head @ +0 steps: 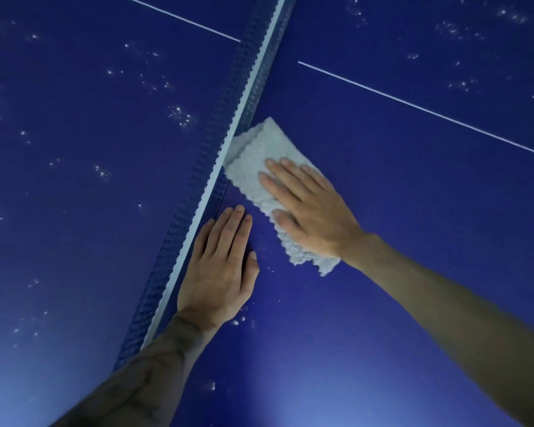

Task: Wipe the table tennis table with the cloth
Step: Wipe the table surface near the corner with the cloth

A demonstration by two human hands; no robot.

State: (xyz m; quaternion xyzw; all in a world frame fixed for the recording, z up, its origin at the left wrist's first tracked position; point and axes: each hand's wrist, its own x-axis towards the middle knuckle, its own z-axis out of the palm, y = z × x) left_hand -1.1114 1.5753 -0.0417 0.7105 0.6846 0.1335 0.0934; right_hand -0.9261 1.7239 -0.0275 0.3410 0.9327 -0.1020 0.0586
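A folded pale grey cloth (255,167) lies on the dark blue table tennis table (413,211), its upper left edge against the foot of the net (228,131). My right hand (309,208) presses flat on the cloth with straight, spread fingers. Below and left of it, my left hand (221,266) rests flat on the bare blue surface right beside the net, fingers straight, holding nothing.
The net runs diagonally from the top centre to the bottom left, splitting the table in two halves. A thin white centre line (426,110) crosses the right half. White specks and droplets (181,115) dot the left half and the far right corner.
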